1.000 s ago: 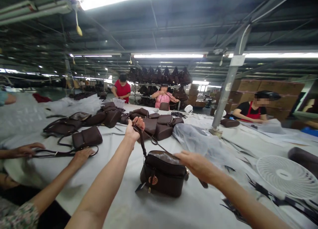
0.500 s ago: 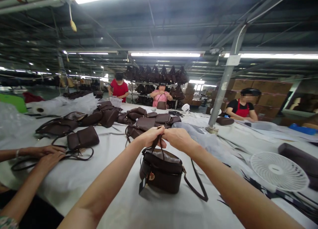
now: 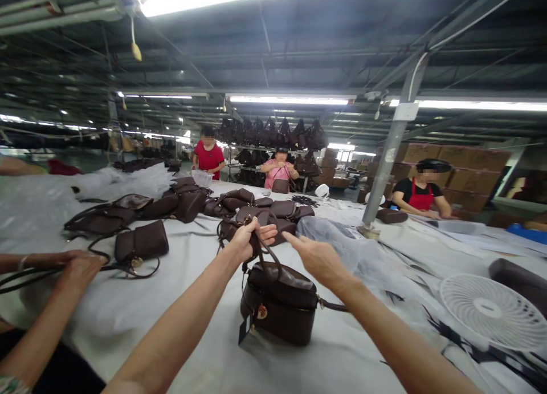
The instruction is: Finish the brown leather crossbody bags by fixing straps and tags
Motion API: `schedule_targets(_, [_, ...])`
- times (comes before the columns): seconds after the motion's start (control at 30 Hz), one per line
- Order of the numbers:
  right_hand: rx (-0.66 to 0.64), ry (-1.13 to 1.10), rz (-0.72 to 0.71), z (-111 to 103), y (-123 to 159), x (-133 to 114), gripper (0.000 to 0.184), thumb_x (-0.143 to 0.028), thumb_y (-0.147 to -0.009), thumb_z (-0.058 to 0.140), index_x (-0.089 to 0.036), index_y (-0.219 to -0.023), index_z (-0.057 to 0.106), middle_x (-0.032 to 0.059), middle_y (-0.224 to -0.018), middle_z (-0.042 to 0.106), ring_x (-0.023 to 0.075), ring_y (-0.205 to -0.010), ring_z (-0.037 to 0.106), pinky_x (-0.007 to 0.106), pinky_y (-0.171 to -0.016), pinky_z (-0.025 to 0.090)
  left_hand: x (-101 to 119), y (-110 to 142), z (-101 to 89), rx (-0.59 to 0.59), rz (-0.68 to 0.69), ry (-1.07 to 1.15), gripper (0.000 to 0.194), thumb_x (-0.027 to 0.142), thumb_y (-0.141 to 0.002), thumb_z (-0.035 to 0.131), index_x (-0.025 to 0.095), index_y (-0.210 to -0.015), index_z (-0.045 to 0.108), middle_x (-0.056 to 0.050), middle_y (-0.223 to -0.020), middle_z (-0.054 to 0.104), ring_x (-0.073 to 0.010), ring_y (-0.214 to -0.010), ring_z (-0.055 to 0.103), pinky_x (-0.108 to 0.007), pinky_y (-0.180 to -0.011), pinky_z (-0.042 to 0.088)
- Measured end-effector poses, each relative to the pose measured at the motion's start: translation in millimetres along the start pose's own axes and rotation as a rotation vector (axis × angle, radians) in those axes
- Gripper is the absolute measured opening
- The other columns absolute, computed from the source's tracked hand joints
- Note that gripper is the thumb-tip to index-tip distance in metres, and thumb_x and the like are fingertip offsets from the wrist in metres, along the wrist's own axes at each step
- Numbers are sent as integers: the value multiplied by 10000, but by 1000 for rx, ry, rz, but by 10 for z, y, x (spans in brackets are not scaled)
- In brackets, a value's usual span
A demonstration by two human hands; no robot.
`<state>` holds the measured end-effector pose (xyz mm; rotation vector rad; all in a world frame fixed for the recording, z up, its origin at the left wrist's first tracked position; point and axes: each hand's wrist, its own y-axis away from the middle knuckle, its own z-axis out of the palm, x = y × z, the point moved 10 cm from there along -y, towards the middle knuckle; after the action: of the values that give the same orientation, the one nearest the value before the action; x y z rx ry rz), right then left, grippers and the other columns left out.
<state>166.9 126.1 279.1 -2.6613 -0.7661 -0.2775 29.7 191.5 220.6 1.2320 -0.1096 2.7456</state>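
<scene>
A dark brown handbag [image 3: 280, 311] stands on the white-covered table before me. A round gold-coloured charm [image 3: 262, 311] and a dark hang tag [image 3: 245, 329] hang on its front. My left hand [image 3: 252, 239] is closed round the bag's raised handle [image 3: 267, 254], with some fingertips pointing right. To the right of it, my right hand [image 3: 316, 258] is apart from the handle, its fingers stretched out towards the left hand and nothing visible in them. A shoulder strap [image 3: 335, 307] runs from the bag's right side behind my right forearm.
More brown bags [image 3: 188, 203] are piled across the table beyond. At left, a co-worker's hands [image 3: 83, 265] hold the strap of another brown bag [image 3: 143, 240]. Clear plastic [image 3: 331, 240], a metal post [image 3: 382, 171] and a white fan [image 3: 491, 311] are on the right. Several people work farther back.
My right hand has come away from the handle and moved right, its fingers now extended. The bag's pale lining is replaced by a dark top. The co-worker's hands have drawn the other strap left.
</scene>
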Motion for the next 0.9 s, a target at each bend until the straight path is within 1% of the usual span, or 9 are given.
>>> schedule_targets(0.1, [-58,19,-90,103,-32,-412,457,-114,-920,345,-287,-1328,457,77,-986,686,199,-771,692,253,-602,450,-247,-14,158,-57,-75,160,387,405,-953,433,161,-653,413,-72,-771,671,-160,-633,661,-329,-668,533])
schedule_targets(0.2, [-54,-110,-107,144,-43,-470,405,-138,-931,357,-274,-1293,476,73,-1012,685,198,-842,677,247,-641,436,-310,-37,138,-73,-125,196,437,459,-944,427,170,-618,397,24,-507,506,-102,-434,545,-245,-534,491])
schedule_targets(0.3, [-81,-331,-81,232,43,-169,265,-205,-952,370,-199,-1144,552,61,-908,688,172,-831,645,243,-681,423,25,-82,-103,-55,-53,275,483,480,-956,375,182,-580,329,88,-426,311,-30,-299,320,-166,-389,360])
schedule_targets(0.4, [-44,-488,-57,260,180,247,256,-229,-957,345,-177,-909,592,48,-811,651,158,-765,603,258,-703,432,463,-102,-524,115,64,251,487,498,-956,364,189,-587,287,99,-437,282,-6,-290,237,-143,-339,276])
schedule_targets(0.47, [24,-496,-68,203,230,406,266,-244,-957,345,-188,-888,596,50,-845,633,160,-789,589,265,-720,436,599,-91,-603,151,96,131,473,509,-913,481,189,-614,303,106,-455,297,1,-301,232,-136,-333,252])
schedule_targets(0.6, [39,-289,-76,85,126,278,280,-313,-970,364,-207,-926,620,50,-905,626,161,-810,589,249,-668,398,335,-33,-46,-111,55,-230,445,360,-692,802,180,-736,397,119,-526,360,8,-354,284,-129,-369,280])
schedule_targets(0.73, [72,-165,-25,-136,-73,40,318,-351,-972,380,-195,-890,645,57,-908,659,161,-849,603,237,-637,355,-87,90,480,-283,24,-622,573,188,-538,847,184,-957,456,99,-638,473,-16,-411,387,-152,-389,314])
schedule_targets(0.8, [87,-141,11,-210,-123,30,338,-376,-965,393,-196,-860,659,57,-902,675,164,-837,610,243,-617,339,-173,121,587,-320,32,-746,604,158,-523,821,185,-1005,459,76,-704,518,-32,-453,436,-158,-394,319])
schedule_targets(0.9, [101,-117,44,-238,-113,119,356,-415,-957,405,-204,-838,667,51,-891,691,172,-817,620,251,-597,324,-166,110,558,-299,56,-831,572,122,-518,775,179,-1010,490,77,-701,512,-39,-468,433,-160,-393,302])
